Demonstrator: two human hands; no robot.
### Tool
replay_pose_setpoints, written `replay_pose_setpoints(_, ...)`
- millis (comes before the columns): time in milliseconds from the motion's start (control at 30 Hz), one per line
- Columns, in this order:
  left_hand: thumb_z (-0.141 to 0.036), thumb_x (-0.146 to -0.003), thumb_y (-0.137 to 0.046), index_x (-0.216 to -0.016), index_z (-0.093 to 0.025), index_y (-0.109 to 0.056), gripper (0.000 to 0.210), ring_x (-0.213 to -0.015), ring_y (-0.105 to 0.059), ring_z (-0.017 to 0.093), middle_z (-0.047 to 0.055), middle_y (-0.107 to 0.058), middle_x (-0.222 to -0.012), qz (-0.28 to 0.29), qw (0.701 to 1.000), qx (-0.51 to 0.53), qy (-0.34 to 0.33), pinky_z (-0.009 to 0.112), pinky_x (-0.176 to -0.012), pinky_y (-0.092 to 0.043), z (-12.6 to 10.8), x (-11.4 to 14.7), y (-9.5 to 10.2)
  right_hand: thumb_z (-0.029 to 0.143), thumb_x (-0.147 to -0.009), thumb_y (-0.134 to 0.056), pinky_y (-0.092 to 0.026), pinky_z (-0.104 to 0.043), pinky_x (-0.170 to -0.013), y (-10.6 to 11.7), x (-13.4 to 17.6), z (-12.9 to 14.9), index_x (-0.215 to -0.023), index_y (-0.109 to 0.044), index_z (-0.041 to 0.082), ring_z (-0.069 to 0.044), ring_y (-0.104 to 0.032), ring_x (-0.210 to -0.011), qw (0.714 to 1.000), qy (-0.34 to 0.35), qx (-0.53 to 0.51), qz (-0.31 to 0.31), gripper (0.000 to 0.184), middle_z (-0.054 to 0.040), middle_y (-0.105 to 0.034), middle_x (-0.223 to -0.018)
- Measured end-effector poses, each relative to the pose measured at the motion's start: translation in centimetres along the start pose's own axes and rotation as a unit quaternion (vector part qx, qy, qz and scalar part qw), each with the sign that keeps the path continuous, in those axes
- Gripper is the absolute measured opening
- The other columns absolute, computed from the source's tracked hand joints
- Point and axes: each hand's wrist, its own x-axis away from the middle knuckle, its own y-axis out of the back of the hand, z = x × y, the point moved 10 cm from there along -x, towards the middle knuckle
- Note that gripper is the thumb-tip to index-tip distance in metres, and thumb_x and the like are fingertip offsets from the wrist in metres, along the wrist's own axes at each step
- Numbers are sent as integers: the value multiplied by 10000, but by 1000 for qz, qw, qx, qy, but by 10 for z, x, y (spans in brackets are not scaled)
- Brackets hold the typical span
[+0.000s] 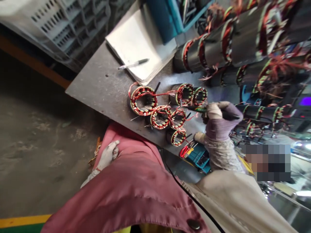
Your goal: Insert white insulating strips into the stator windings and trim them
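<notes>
My left hand (109, 155), in a pale glove, lies against the pink apron (131, 142) with its fingers loosely extended and nothing visible in them. Over the metal table, my right hand (213, 111) wears a glove with tan fingers and a purple back. Its fingers are wrapped round a slim dark tool with a green part (199, 109), whose exact kind is unclear. The tool points at a pair of small motor stators (184, 94) with red windings. Nearer the table edge stand a larger stator (143, 101) and several small ones (160, 117), with loose wire ends.
On the metal table (94, 84) lie a paper pad (136, 42) and a pen (133, 63). A blue bin (167, 19) and rows of stacked stators (206, 51) stand behind. A blue tray (200, 158) is near my right forearm; white crates (60, 29) are beyond. Another person is at right.
</notes>
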Motion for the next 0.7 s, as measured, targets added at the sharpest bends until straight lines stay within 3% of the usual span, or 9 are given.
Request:
replay_pose_setpoints(100, -690, -607, -712, -663, -219, -422, 556, -385, -267, 50, -81, -327, -487, -12, 1000, -27, 6, 196, -410, -162, -6, 1, -8, 370, -633, -664, -357, -268, -423, 5, -30, -37, -556, -468, 228, -115, -438, -407, 998, -23, 55, -10, 254, 49, -457, -447)
replay_pose_setpoints(300, -632, -688, -663, -571, -216, -357, 529, -375, -266, 65, -59, -309, -436, -50, 997, -51, 38, 210, -391, -176, 2, -2, -16, 261, -683, -626, -405, -287, -562, -35, -63, -62, -570, -538, 235, -106, -435, -521, 984, 25, 163, 73, 146, 30, -510, -504)
replay_pose_setpoints(533, -577, -751, -627, -539, -221, -345, 501, -354, -244, 73, -56, -296, -408, -40, 998, -26, 52, 238, -381, -161, 13, -8, -28, 313, -672, -703, -385, -286, -605, -63, -74, -93, -658, -639, 211, -117, -491, -559, 949, 57, 268, 153, 121, -3, -624, -565)
replay_pose_setpoints(700, -559, -742, -655, -534, -226, -320, 516, -355, -253, 80, -47, -292, -413, -55, 997, 7, 51, 262, -374, -145, 18, -11, -29, 348, -703, -654, -339, -291, -593, -73, -69, -88, -639, -634, 213, -130, -479, -565, 924, 108, 325, 170, 151, -24, -637, -585)
